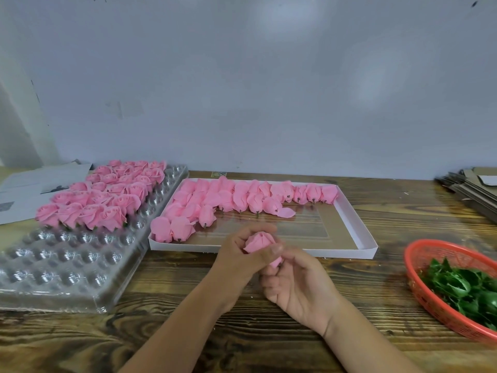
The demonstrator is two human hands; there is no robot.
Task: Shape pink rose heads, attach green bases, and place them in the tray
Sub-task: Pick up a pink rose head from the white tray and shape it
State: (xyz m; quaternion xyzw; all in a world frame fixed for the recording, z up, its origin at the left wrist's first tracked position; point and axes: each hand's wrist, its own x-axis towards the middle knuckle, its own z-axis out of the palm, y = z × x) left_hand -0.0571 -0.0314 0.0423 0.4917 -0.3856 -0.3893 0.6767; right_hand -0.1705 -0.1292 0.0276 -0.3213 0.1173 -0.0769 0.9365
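Observation:
A pink rose head point(258, 241) sits between both hands above the wooden table, just in front of the white box. My left hand point(242, 258) grips it from the left with curled fingers and the thumb across its front. My right hand point(293, 278) pinches its lower part from the right. Several unshaped pink rose heads point(242, 196) lie in the white box point(360, 227). Finished roses with green bases point(102, 200) stand in the far part of the clear plastic tray point(67, 265). Green bases point(462, 286) fill a red basket point(427, 294) at the right.
Papers point(29, 189) lie at the far left by the wall. A stack of flat cardboard point(473, 192) sits at the far right. The wooden table point(242, 332) stretches toward me, and a grey wall stands right behind everything.

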